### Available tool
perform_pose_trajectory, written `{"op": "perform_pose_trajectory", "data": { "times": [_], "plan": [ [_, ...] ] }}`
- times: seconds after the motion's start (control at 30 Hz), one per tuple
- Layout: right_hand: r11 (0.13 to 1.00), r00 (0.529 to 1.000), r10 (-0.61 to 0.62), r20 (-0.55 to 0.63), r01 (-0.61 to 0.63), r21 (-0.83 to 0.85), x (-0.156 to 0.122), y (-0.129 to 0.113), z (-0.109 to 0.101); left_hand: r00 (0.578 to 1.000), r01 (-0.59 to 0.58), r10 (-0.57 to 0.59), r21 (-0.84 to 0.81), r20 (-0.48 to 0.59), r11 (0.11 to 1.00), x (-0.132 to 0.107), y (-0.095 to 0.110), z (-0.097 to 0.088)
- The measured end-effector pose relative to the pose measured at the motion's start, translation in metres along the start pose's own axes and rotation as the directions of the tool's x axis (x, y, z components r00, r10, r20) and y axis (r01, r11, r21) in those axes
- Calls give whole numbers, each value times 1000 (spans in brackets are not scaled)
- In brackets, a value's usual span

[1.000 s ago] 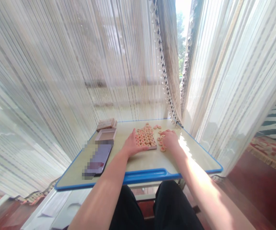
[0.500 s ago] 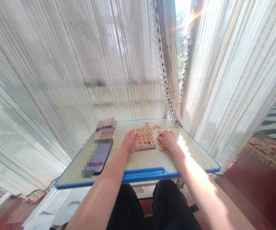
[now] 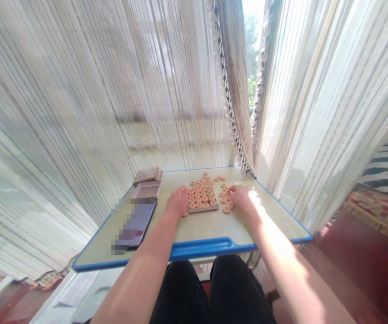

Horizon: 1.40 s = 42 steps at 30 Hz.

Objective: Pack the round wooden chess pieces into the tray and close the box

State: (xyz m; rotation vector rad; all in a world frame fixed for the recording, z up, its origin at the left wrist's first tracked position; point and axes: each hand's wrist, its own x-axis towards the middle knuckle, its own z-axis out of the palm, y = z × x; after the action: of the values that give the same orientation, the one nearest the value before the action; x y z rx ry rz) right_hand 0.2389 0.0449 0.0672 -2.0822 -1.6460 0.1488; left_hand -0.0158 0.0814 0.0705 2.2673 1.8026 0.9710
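Observation:
A shallow open box (image 3: 203,208) sits mid-table, filled with rows of round wooden Chinese chess pieces (image 3: 205,199). My left hand (image 3: 177,201) lies along the box's left side, fingers stretched forward against it; one piece (image 3: 185,214) shows by the heel of this hand. To the right of the box, my right hand (image 3: 241,196) is over several loose chess pieces (image 3: 226,209), its fingers bent down and closed. Its fingertips are partly hidden, so what they hold cannot be made out. More loose pieces (image 3: 205,179) lie in a heap just behind the box.
An empty-looking box lid (image 3: 147,190) lies at the table's left, with a brownish box-like item (image 3: 146,175) behind it. In front is a tablet or phone (image 3: 140,223), partly pixelated. The table (image 3: 207,227) has a blue rim; string curtains (image 3: 180,112) hang behind it.
My right hand has moved right, uncovering loose pieces beside the box. The left hand has shifted slightly left and down, showing more of the box's left rows.

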Motion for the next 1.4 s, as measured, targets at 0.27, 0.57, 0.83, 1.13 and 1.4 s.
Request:
{"op": "perform_pose_trajectory", "data": {
  "times": [0.27,0.57,0.83,1.13,1.4],
  "plan": [
    [997,998,33,-45,-30,69,-2,4,6,996,93,-93,80,-8,992,-2,-1,-8],
    [994,994,-108,29,108,7,-3,-13,-4,977,213,-213,60,9,975,6,-18,0],
    [978,980,-197,-5,196,-67,5,-8,9,977,209,-212,79,31,975,4,-15,-1],
    [975,972,-214,-93,206,-88,-2,-11,9,981,171,-181,132,64,976,0,-7,-3],
    [929,934,-337,-120,351,115,-9,-47,7,988,129,-131,-40,-75,991,39,-16,-10]
  ]
}}
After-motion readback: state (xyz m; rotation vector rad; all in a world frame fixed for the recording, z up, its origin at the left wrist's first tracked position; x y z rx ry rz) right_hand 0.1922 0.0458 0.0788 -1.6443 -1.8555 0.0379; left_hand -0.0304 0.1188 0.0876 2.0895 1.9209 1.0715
